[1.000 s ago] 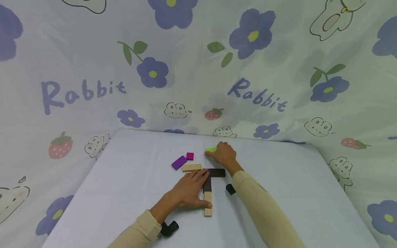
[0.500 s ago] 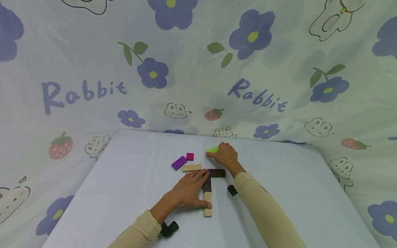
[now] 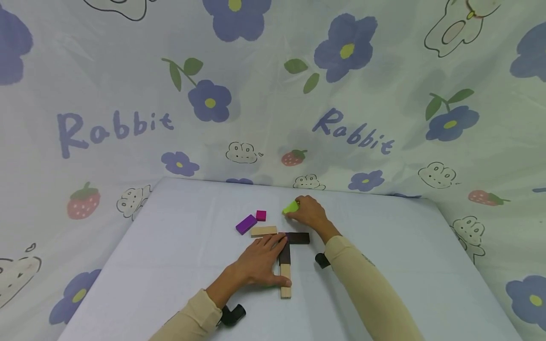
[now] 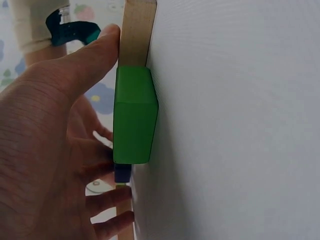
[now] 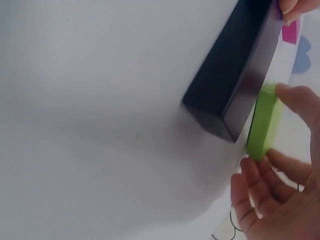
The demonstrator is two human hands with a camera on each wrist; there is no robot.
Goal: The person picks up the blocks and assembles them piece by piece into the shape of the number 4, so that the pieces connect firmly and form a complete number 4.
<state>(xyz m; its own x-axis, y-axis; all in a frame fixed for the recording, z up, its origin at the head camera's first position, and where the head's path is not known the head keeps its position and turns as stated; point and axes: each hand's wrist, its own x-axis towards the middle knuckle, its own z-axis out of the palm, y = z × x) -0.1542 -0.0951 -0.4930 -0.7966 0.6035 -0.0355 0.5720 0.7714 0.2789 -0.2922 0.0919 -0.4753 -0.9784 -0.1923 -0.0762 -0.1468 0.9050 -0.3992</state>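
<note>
Just right of centre in the head view sits a lime-green block (image 3: pixel 291 207); to its lower left are a magenta cube (image 3: pixel 261 216), a vivid purple block (image 3: pixel 246 224) and a pale tan block (image 3: pixel 263 231). Lower down, a very dark brown block (image 3: pixel 298 238) shows. A plain mid-green block (image 4: pixel 135 120) fills the centre of the left wrist view. The desk (image 3: pixel 384 237) is white, the sleeves (image 3: pixel 371 284) beige. Behind, a whitish cloth (image 3: pixel 264 113) bears yellow-centred violet-blue flowers, red strawberries, outlined rabbits and violet-blue "Rabbit" lettering.
</note>
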